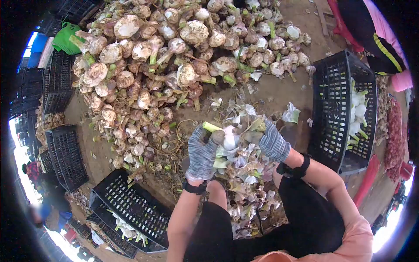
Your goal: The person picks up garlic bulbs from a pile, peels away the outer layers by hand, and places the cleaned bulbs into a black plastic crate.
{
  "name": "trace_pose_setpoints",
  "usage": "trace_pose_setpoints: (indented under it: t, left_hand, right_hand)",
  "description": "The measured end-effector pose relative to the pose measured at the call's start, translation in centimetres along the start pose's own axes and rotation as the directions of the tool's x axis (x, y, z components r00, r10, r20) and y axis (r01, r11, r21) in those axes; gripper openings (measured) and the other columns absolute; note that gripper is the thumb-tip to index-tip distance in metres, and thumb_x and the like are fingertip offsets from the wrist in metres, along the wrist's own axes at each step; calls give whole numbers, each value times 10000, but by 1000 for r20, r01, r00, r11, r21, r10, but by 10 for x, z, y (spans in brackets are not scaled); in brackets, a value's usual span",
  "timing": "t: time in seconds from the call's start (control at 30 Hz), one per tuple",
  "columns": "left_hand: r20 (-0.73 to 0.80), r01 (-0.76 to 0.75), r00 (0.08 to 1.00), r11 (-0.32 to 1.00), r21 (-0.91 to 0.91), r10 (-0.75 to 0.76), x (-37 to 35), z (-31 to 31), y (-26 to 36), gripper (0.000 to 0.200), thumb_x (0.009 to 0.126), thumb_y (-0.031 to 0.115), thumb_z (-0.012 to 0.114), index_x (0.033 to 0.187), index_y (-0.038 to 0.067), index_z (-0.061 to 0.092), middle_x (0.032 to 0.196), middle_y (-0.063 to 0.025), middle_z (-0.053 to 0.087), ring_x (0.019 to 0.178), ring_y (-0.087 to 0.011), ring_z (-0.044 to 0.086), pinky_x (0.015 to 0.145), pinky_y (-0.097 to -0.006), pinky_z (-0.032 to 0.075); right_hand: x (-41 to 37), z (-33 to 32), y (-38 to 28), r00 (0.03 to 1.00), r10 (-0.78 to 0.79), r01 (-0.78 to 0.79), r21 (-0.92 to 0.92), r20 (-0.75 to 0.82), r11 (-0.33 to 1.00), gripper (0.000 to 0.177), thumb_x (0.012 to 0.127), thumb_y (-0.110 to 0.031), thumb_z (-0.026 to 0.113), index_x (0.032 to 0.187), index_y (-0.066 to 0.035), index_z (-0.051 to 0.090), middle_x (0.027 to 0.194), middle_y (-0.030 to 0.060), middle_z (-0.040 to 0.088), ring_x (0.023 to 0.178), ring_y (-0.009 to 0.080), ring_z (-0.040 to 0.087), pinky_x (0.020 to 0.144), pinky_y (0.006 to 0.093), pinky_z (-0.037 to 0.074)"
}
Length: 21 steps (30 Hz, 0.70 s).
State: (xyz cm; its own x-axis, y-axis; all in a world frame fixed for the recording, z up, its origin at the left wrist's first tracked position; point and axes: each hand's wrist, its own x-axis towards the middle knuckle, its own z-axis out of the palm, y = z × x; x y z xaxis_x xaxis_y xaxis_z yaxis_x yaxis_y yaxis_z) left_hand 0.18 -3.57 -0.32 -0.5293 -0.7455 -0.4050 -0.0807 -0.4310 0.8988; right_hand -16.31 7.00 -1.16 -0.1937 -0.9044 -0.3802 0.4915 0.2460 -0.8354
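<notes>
A white garlic bulb (230, 138) with a cut green stem (212, 127) is between my two gloved hands. My left hand (202, 153) is closed around it, with the stem poking out to the left over the fingers. My right hand (271, 142) is closed on a brownish strip of garlic skin (257, 125) at the bulb's right side. Both hands wear grey knit gloves. Below them, between my knees, lies a heap of loose garlic skins (251, 192). Just beyond, a large pile of unpeeled garlic (144, 78) covers the ground.
A black crate (331, 105) holding white peeled garlic (358, 109) stands at the right. Another black crate (135, 205) with peeled garlic is at my lower left. More crates (65, 150) and a green bag (66, 38) line the left. Another person (375, 35) is at the upper right.
</notes>
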Motion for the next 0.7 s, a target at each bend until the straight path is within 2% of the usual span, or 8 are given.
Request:
trace_pose_setpoints:
  t: [0.2, 0.3, 0.43, 0.47, 0.53, 0.57, 0.67, 0.7]
  left_hand:
    - [75, 22, 997, 998, -56, -17, -4, -2, 11, 301, 790, 260, 690, 963, 37, 587, 885, -15, 594, 804, -94, 535, 744, -253, 440]
    - [182, -24, 982, 986, -164, 54, -5, -5, 5, 277, 798, 240, 680, 969, 41, 590, 946, -30, 578, 872, -118, 533, 802, -275, 428]
    - [275, 182, 961, 793, -582, -20, -2, -7, 1, 318, 799, 283, 669, 998, 53, 576, 1015, -48, 558, 954, -183, 548, 855, -334, 441]
    - [283, 247, 956, 728, -639, -77, -1, -8, 2, 331, 805, 287, 649, 1030, 57, 567, 1041, -57, 559, 965, -196, 550, 844, -344, 456]
    - [312, 359, 932, 576, -735, -183, 2, -11, 2, 364, 819, 294, 607, 1094, 64, 547, 1094, -75, 561, 988, -221, 555, 821, -364, 485]
    - [330, 405, 914, 488, -774, -236, 2, -13, 1, 382, 826, 298, 587, 1126, 68, 538, 1120, -84, 562, 999, -234, 558, 810, -374, 499]
    - [225, 372, 915, 480, -794, -336, 3, -18, -10, 420, 820, 262, 569, 1176, 46, 509, 1156, -110, 560, 999, -239, 569, 795, -378, 517]
    - [194, 376, 899, 468, -800, -391, 5, -17, -12, 422, 818, 253, 568, 1177, 41, 507, 1155, -113, 561, 999, -236, 568, 804, -379, 513]
  right_hand:
    - [7, -7, -19, 1000, -5, 4, 72, 9, 997, 176, 836, -108, 572, 977, -15, 525, 876, 71, 605, 835, 187, 615, 682, 294, 519]
    - [9, -19, -24, 962, 266, -253, 547, 57, 798, 149, 842, -126, 562, 949, -26, 537, 807, 62, 598, 724, 191, 616, 606, 275, 524]
    - [12, -28, -15, 843, 510, -319, 605, -172, 730, 139, 856, -163, 548, 936, -49, 558, 742, 48, 578, 588, 160, 552, 480, 252, 468]
    - [7, -30, -19, 852, 501, -358, 530, -151, 769, 144, 856, -169, 549, 954, -67, 576, 733, 20, 570, 564, 128, 519, 483, 217, 428]
    - [1, -38, -14, 971, 235, -236, -36, -40, 971, 167, 844, -174, 564, 973, -70, 584, 752, 18, 570, 592, 127, 515, 535, 215, 426]
    - [-4, -42, -11, 989, 129, -100, -311, 73, 945, 180, 838, -176, 571, 983, -72, 588, 762, 17, 570, 605, 127, 513, 561, 215, 425]
    - [-25, -44, -34, 950, 301, -311, 156, 82, 938, 282, 782, -154, 613, 1038, -51, 555, 862, 73, 571, 724, 175, 544, 659, 276, 435]
    - [-23, -44, -34, 950, 299, -309, 154, 87, 938, 282, 782, -154, 613, 1038, -51, 555, 862, 73, 571, 724, 175, 544, 659, 276, 435]
